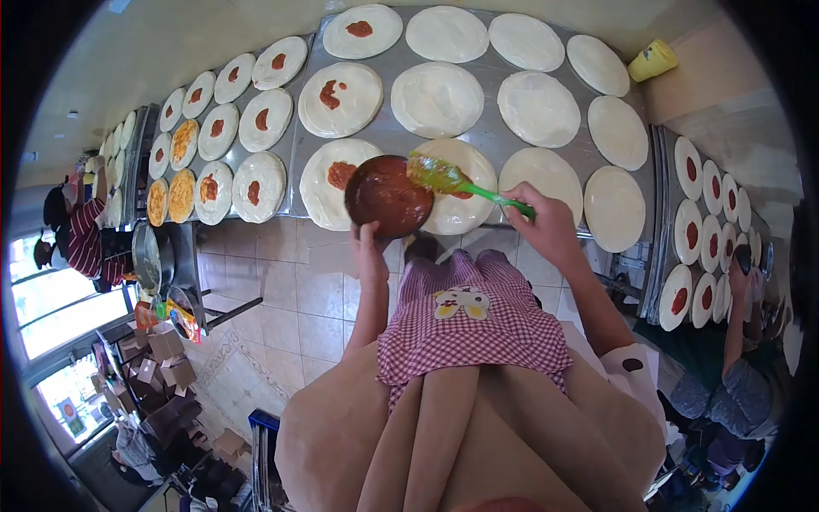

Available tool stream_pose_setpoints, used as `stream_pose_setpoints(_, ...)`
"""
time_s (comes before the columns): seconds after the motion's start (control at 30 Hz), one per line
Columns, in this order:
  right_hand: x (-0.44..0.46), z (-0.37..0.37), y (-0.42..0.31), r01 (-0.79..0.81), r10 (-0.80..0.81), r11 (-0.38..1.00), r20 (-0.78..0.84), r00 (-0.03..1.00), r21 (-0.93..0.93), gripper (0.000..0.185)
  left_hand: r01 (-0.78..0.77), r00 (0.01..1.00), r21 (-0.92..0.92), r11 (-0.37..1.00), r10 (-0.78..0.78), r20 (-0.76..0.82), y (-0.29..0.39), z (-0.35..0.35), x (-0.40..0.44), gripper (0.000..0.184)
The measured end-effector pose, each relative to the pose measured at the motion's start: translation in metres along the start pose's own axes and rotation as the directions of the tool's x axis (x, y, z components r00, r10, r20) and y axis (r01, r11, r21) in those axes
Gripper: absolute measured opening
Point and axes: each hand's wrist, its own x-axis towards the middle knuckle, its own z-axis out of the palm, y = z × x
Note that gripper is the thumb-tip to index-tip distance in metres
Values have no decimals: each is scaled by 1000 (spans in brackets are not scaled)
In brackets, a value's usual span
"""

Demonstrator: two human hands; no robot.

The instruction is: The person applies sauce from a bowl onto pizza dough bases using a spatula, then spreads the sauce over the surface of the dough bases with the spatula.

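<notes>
My left hand grips the lower rim of a dark round bowl, which is tilted toward me. Red sauce coats its inside. My right hand is closed around the handle of a green spatula. Sauce smears the spatula's head, which is over the bowl's right rim. Below it lies a flat dough round with some red sauce on it, partly hidden by the spatula. To the bowl's left, another dough round bears a patch of sauce.
Metal tables hold rows of dough rounds, many on the left with sauce. A yellow cup stands at the back right. Co-workers are at the far left, in a striped shirt, and far right, with an arm over sauced rounds.
</notes>
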Motion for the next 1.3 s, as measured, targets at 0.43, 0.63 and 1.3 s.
stream_pose_setpoints(0.43,82,67,37,-207,198,788,79,977,579,15,58,965,-2,998,-56,257,25,74,94,36)
stream_pose_setpoints(0.63,117,46,30,-349,347,625,152,926,699,12,71,973,-4,997,-68,220,39,81,134,40)
stream_pose_setpoints(1.3,182,58,5,-273,264,961,-135,955,-52,17,15,923,34,999,-27,384,32,123,189,65)
